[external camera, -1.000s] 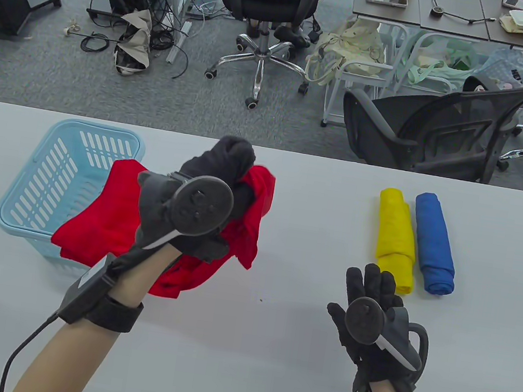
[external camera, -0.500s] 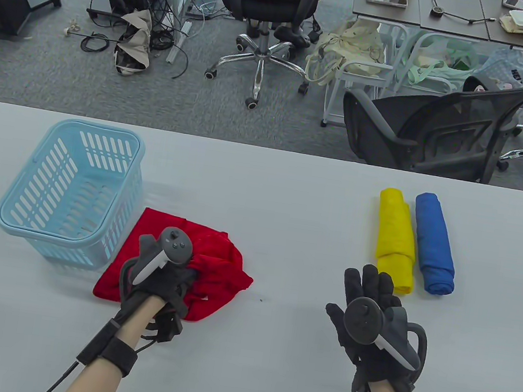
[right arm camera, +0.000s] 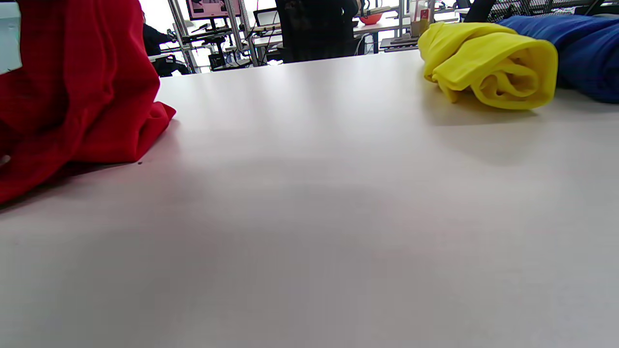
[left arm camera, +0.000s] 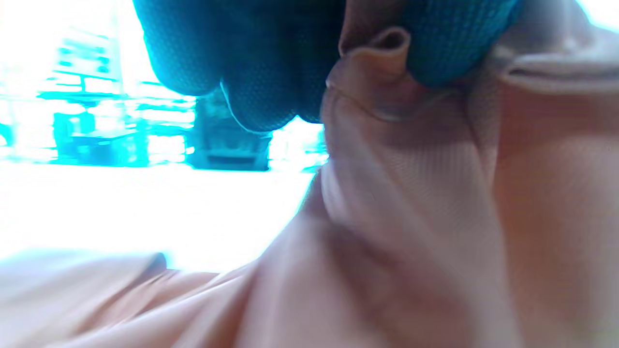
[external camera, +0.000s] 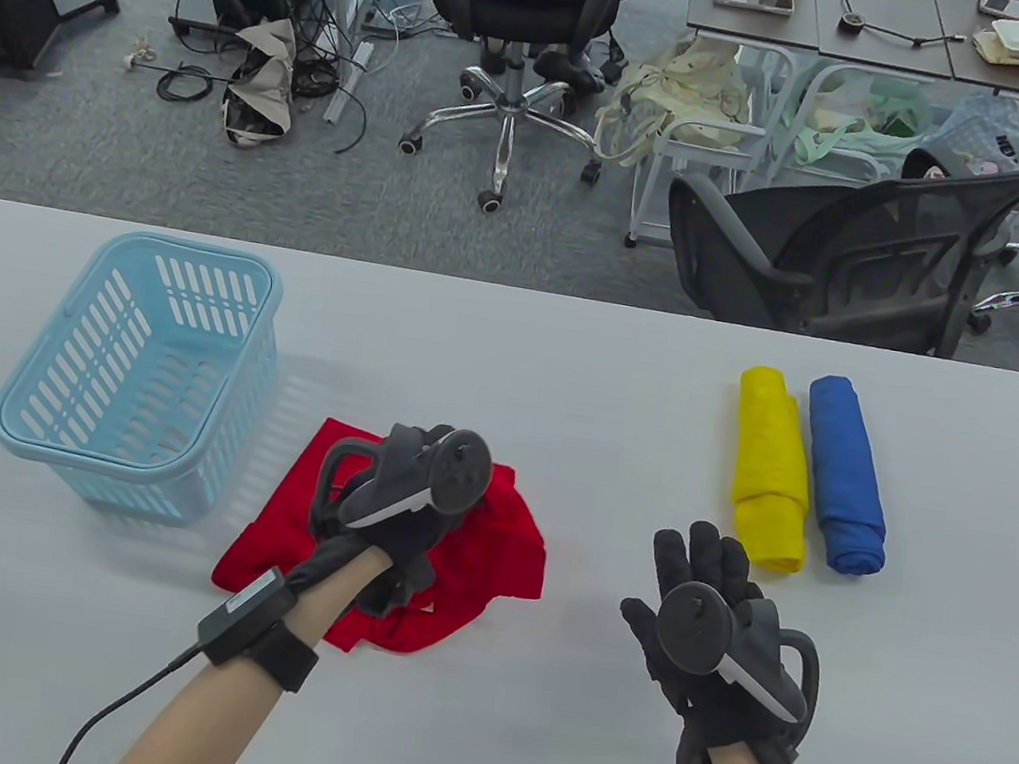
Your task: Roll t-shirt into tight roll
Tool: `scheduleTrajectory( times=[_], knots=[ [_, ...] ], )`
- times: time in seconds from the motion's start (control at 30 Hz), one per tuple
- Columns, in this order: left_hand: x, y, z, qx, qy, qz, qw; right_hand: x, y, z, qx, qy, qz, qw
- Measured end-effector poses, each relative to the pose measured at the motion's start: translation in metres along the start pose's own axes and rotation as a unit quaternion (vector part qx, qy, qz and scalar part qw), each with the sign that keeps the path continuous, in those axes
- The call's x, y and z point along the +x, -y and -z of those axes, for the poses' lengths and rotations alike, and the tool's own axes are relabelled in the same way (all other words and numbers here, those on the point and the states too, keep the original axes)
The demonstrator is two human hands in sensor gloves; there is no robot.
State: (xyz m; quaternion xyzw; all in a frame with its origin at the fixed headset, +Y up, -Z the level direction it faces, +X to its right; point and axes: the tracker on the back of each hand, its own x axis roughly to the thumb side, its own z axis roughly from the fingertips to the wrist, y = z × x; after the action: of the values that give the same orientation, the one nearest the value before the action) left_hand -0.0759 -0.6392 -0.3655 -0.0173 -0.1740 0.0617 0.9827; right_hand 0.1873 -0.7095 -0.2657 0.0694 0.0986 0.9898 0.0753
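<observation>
Red t-shirt (external camera: 487,540) lies crumpled on the table (external camera: 565,390), directly under the left hand (external camera: 400,518) and just beside the blue basket (external camera: 133,367). Left hand's fingers (left arm camera: 271,63) are curled, bunching a fold of the cloth. Right hand (external camera: 705,609) hovers with fingers spread, holding nothing, the shirt well off to its left. No clear long axis yet; the heap probably needs flattening first. Left hand is nearer. Finished yellow roll (external camera: 772,466) and blue roll (external camera: 845,472) lie just ahead of the right hand.
</observation>
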Motion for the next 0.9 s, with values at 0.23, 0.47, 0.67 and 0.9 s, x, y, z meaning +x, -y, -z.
scheduleTrajectory(
  times=[0.23,0.47,0.67,0.9],
  knots=[
    [0.020,0.002,0.047,-0.112,0.087,-0.161,0.977,-0.008,0.001,-0.001,0.006,-0.021,0.005,1.000],
    [-0.043,0.067,-0.017,-0.285,0.031,0.118,0.951,0.011,-0.017,0.010,0.072,0.010,-0.016,0.997],
    [-0.077,0.109,-0.073,-0.264,0.031,-0.022,0.964,0.063,-0.033,0.031,0.133,0.122,-0.061,0.982],
    [-0.066,0.086,-0.112,-0.183,0.065,-0.022,0.981,0.089,-0.058,0.041,0.162,0.173,-0.136,0.962]
  ],
)
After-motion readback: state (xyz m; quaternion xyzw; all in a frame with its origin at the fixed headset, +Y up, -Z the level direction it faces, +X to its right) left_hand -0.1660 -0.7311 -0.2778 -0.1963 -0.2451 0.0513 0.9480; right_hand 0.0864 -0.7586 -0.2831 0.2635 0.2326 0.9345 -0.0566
